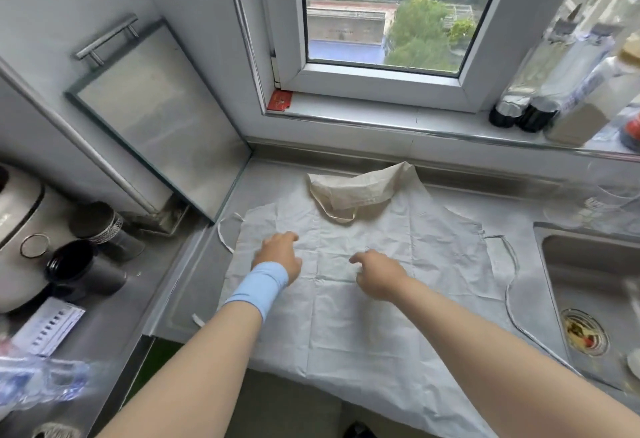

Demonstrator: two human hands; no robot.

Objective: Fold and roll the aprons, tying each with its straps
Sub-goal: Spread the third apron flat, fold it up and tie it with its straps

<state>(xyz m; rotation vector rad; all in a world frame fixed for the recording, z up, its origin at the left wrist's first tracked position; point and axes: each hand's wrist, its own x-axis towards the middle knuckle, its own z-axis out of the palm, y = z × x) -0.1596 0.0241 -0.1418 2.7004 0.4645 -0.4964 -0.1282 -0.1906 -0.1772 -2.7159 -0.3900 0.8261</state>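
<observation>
The apron (363, 326) lies spread flat on the desk (273, 181). The left hand (278, 254) and right hand (377, 273) are palm-down over its middle, fingers loosely curled, gripping nothing.

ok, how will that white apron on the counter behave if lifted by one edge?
Likely floppy: the apron lies creased and drapes over the counter edge. Probably light, being thin. Its straps trail in loose loops, so may snag.
</observation>
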